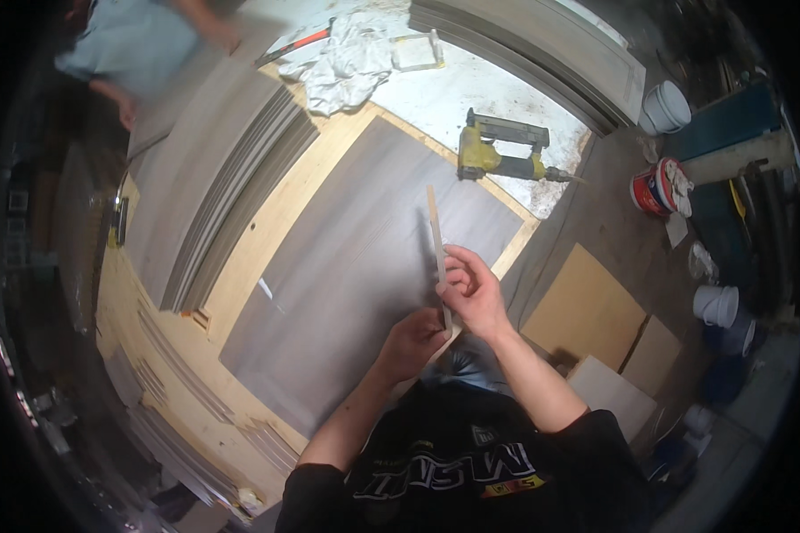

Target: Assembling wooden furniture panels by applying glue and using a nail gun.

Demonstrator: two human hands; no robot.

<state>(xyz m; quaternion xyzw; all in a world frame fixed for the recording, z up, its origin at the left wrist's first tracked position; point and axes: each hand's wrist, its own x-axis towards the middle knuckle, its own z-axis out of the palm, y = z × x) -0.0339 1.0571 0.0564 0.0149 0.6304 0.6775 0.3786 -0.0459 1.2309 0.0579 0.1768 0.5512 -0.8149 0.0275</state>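
Note:
A thin wooden strip (pixel 434 213) stands tilted up in front of me, over a grey-brown panel (pixel 329 258) that lies on the pale wooden bench top. The strip's lower end is between the thumb and fingers of my left hand (pixel 411 345). Higher up, my right hand (pixel 473 291) pinches the same strip, its fingers curled round the edge. Beyond the panel a yellow and grey nail gun (pixel 480 153) rests on its side, partly over the panel's far right edge, with a hose fitting pointing right.
A white cloth (pixel 342 67) and a red-handled tool (pixel 307 42) lie at the far side. Grey panels (pixel 209 191) are stacked at left, with thin strips (pixel 173 360) nearer. Another person's hand (pixel 224 37) is at the far left. Buckets (pixel 656 188) and boards (pixel 587 298) stand on the right.

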